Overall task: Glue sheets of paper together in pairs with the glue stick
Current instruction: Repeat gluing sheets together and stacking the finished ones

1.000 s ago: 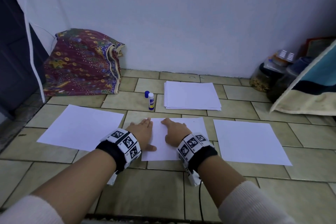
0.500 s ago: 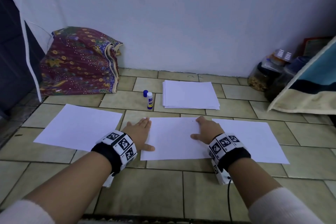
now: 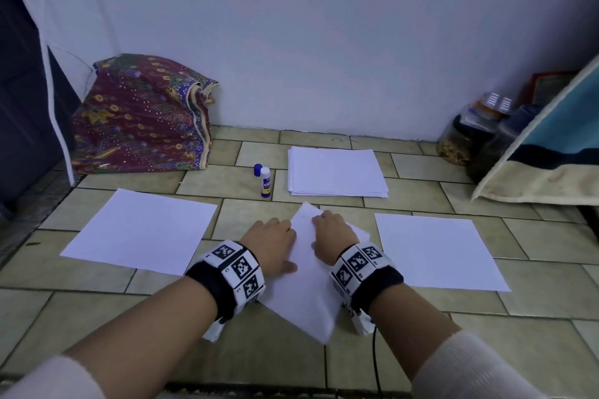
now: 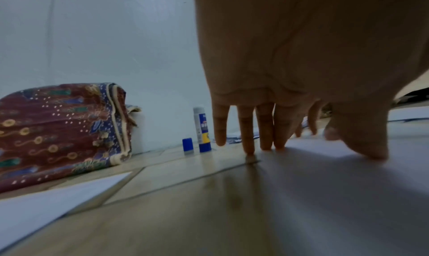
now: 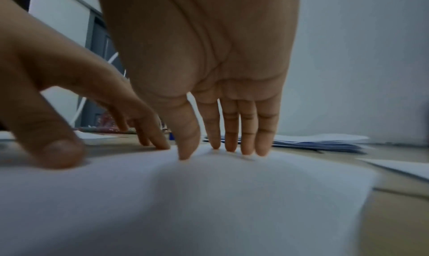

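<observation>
Upright glue stick (image 3: 265, 182) and loose blue cap (image 3: 257, 169) just beyond the hands; bare tile floor (image 3: 136, 327) nearer.

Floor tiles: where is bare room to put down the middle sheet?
Bare tiles lie near the person, below the left sheet and right sheet. Crowded: between glue stick and paper stack, and the middle sheet under both hands.
</observation>
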{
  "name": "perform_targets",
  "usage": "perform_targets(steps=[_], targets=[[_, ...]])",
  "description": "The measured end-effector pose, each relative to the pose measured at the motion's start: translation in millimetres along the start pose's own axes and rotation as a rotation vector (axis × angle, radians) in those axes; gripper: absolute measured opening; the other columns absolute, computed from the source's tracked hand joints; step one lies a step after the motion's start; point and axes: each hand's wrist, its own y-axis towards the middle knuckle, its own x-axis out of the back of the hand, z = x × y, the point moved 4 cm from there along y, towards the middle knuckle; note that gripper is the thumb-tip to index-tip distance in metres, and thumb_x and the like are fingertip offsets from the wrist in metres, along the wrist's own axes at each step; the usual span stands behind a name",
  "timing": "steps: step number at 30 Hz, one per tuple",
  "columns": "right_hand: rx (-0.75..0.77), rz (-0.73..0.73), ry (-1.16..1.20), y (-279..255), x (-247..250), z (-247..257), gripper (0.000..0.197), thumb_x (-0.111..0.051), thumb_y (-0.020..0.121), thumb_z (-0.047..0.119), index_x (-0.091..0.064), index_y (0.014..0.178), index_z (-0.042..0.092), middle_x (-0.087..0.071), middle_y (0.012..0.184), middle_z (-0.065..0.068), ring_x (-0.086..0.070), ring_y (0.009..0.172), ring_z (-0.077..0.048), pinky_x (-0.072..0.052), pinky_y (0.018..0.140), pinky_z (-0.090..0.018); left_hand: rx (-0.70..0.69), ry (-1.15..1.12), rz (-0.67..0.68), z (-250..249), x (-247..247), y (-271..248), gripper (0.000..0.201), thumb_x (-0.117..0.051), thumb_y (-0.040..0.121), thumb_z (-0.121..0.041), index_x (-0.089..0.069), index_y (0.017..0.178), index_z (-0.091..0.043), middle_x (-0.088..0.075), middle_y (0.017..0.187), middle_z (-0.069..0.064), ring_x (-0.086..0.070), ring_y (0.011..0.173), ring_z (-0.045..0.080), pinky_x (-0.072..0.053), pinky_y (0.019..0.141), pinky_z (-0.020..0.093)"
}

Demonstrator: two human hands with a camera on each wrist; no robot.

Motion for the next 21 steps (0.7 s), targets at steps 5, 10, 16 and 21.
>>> perform_targets(steps=[5,10,16,21], targets=[[0.052,0.026,0.007,1.1,-7.5,27.5,0.044,-0.047,0.091,0.006,-0.041,0.134,0.011,-0.038,0.138,-0.005,-0.035,0.126,-0.026,-0.044,0.095,-0.041,0.067,0.036,-0.008,10.1,3.4,-3.8,0.052,-0.064,0.084,-0.048,-0.052,0.122,-0.015,-0.053,0.122,0.004,-0.047,0.115,0.023,-0.035,0.095,0.035],[0.032,0.034,-0.002,5.2,-6.3,39.7,0.049,-0.052,0.09,0.007,-0.036,0.136,0.012,-0.033,0.142,-0.004,-0.032,0.129,-0.024,-0.041,0.093,-0.043,0.145,-0.118,0.106,29.8,-13.0,3.3,0.104,-0.069,0.079,-0.054,-0.012,0.151,-0.006,-0.008,0.16,0.009,-0.009,0.147,0.022,-0.023,0.116,0.043],[0.112,0.079,0.065,11.2,-0.7,46.0,0.058,-0.051,0.089,0.013,-0.032,0.143,0.019,-0.033,0.147,0.001,-0.035,0.133,-0.019,-0.03,0.109,-0.041,0.124,-0.081,0.16,31.6,-14.0,4.8,0.11,-0.065,0.08,-0.058,0.0,0.153,-0.006,0.001,0.161,0.008,-0.005,0.148,0.021,-0.011,0.12,0.045],[-0.021,0.108,0.191,6.5,12.1,9.2,0.053,-0.042,0.089,0.012,-0.038,0.14,0.025,-0.033,0.149,0.006,-0.038,0.133,-0.016,-0.019,0.115,-0.042,0.125,-0.085,0.188,31.7,-16.6,1.7,0.106,-0.058,0.085,-0.058,0.005,0.153,-0.005,0.008,0.161,0.008,0.001,0.149,0.02,-0.008,0.12,0.044]])
